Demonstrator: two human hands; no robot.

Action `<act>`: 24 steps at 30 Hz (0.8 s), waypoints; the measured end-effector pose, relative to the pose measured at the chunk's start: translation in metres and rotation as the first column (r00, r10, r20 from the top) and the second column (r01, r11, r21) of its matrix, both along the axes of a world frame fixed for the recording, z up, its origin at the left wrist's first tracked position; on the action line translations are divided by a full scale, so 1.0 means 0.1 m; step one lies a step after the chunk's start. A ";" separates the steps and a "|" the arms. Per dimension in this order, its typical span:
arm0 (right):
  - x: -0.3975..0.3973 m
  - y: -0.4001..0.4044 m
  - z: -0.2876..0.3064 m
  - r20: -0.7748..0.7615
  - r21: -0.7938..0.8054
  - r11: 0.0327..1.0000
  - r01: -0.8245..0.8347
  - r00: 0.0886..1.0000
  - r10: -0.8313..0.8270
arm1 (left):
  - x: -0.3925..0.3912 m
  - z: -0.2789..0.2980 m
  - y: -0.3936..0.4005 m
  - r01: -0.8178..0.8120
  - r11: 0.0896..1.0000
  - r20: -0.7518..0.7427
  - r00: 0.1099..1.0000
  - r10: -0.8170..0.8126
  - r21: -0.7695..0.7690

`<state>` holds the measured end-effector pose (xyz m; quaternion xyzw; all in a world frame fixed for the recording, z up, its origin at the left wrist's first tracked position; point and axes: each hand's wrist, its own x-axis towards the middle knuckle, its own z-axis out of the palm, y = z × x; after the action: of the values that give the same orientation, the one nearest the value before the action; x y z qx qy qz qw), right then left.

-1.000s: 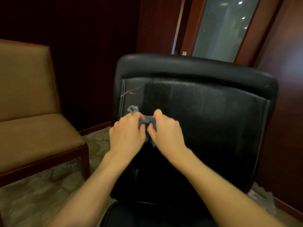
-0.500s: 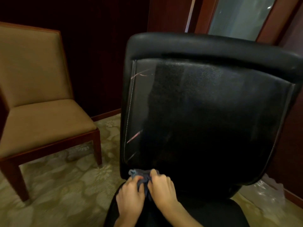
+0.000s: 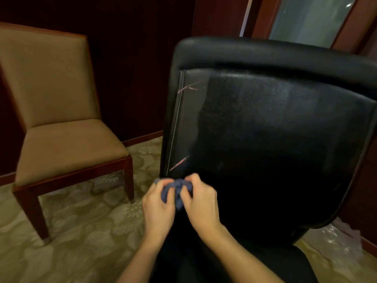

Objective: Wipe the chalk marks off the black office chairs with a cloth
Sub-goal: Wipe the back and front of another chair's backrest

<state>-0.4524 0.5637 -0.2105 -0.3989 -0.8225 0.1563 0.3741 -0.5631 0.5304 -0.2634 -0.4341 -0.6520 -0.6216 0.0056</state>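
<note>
Dark wood walls (image 3: pixel 142 58) are seen behind the black chair (image 3: pixel 275 139), where a blue cloth (image 3: pixel 177 190) is pinched tight by the left hand (image 3: pixel 158 209) and right hand (image 3: pixel 201 203), below pink chalk marks (image 3: pixel 179 163).

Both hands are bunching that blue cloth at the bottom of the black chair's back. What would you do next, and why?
Probably lift the cloth a little and rub the pink chalk streak just above both hands, left hand and right hand; it is the nearest mark. Another mark waits near the top.

Both hands, left (image 3: pixel 158 207) and right (image 3: pixel 201 203), bunch a blue cloth (image 3: pixel 177 189) against the black office chair (image 3: pixel 275 139). Pink chalk marks (image 3: pixel 179 163) streak the chair just above the cloth.
</note>
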 end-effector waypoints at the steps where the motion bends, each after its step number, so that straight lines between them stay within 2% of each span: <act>1: -0.05 0.01 0.16 -0.055 0.040 0.999 -0.007 0.998 0.009 | -0.03 0.17 0.04 -0.033 0.998 -0.020 0.999 0.034 0.048; 3: -0.16 0.08 0.48 -0.122 0.093 0.996 -0.003 0.992 0.015 | -0.15 0.49 0.13 -0.034 0.994 -0.042 0.998 0.039 0.100; 6: -0.25 0.23 0.83 -0.097 0.108 0.994 -0.012 0.995 0.023 | -0.32 0.87 0.25 0.079 0.995 -0.028 0.997 -0.078 0.064; 8: -0.25 0.26 0.84 -0.031 0.109 0.994 -0.003 0.999 0.007 | -0.34 0.86 0.26 0.093 0.996 -0.054 0.994 -0.092 0.013; 10: -0.21 0.18 0.64 0.070 0.089 0.996 0.009 0.997 -0.016 | -0.29 0.59 0.17 0.074 0.997 -0.027 0.997 -0.075 -0.037; 12: -0.16 0.08 0.29 0.198 0.025 0.999 0.022 0.980 -0.027 | -0.19 0.17 0.06 0.088 0.994 0.073 0.994 -0.083 -0.068; 13: -0.15 0.04 0.10 0.263 -0.012 0.999 0.030 0.964 -0.025 | -0.14 -0.06 0.03 0.125 0.990 0.186 0.976 -0.112 -0.060; 15: -0.13 -0.03 -0.24 0.355 -0.098 0.993 0.067 0.935 -0.028 | -0.06 -0.44 0.05 0.200 0.978 0.487 0.862 -0.143 -0.066; 16: -0.13 -0.05 -0.38 0.391 -0.136 0.986 0.100 0.920 -0.040 | -0.04 -0.59 0.07 0.226 0.969 0.588 0.799 -0.125 -0.101; 18: -0.13 -0.09 -0.56 0.452 -0.189 0.967 0.169 0.890 -0.067 | 0.00 -0.81 0.10 0.280 0.941 0.654 0.751 -0.091 -0.191; 20: -0.13 -0.08 -0.64 0.457 -0.210 0.957 0.199 0.885 -0.083 | -0.03 -0.88 0.15 0.308 0.927 0.679 0.730 -0.085 -0.214; 24: -0.17 -0.03 -0.64 0.365 -0.236 0.951 0.198 0.926 -0.102 | -0.07 -0.70 0.17 0.318 0.928 0.712 0.696 -0.091 -0.193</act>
<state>-0.4690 0.5606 -0.2749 -0.5294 -0.8135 0.1640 0.1760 -0.5703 0.5477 -0.3333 -0.2365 -0.6400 -0.6280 -0.3742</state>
